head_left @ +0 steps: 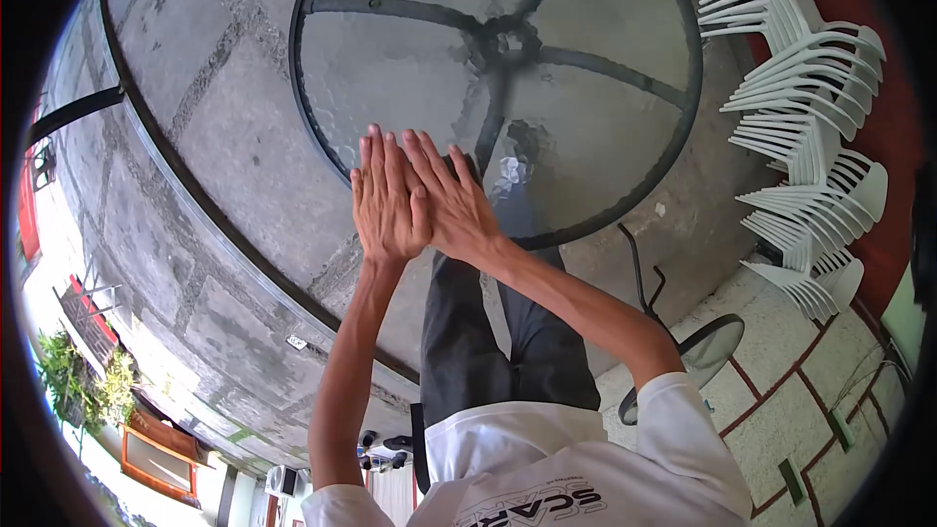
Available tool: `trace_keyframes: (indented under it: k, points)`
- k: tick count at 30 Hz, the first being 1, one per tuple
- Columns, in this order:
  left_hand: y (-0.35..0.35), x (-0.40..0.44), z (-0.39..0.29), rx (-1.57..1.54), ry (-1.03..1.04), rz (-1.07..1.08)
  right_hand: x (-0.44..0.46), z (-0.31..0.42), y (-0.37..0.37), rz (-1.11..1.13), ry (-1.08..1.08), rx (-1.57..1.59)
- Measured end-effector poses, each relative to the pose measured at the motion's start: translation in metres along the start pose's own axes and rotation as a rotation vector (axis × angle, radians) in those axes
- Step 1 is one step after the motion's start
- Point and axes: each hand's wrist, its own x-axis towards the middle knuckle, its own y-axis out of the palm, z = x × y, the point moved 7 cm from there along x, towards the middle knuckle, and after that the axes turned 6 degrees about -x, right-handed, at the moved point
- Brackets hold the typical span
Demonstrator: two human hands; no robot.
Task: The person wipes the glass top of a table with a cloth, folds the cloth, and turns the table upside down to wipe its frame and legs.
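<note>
Glass-topped round table (605, 146); hands (390, 215) open, fingers straight, overlapping, backs facing up.

Stacked white plastic chairs (808, 107) stand beside a dark-red wall (896, 127). Near them, red lines cross pale floor tiles (771, 361).

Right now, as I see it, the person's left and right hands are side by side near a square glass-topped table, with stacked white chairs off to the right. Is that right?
Not quite: the head view shows that the table is round. The left hand and right hand are side by side near it, with stacked white chairs off to the right.
</note>
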Motion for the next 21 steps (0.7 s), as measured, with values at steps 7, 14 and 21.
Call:
trace_keyframes:
  k: [7, 14, 21]
  points:
    - [-0.065, 0.145, 0.091, 0.177, -0.034, -0.159, 0.188, -0.009, -0.029, -0.228, -0.065, -0.134]
    - [-0.068, 0.297, 0.096, 0.182, 0.1, -0.25, 0.306, -0.102, -0.056, -0.333, -0.107, -0.093]
    - [-0.015, 0.437, 0.015, 0.535, 0.343, -0.201, 0.342, -0.257, -0.085, -0.451, -0.065, -0.009]
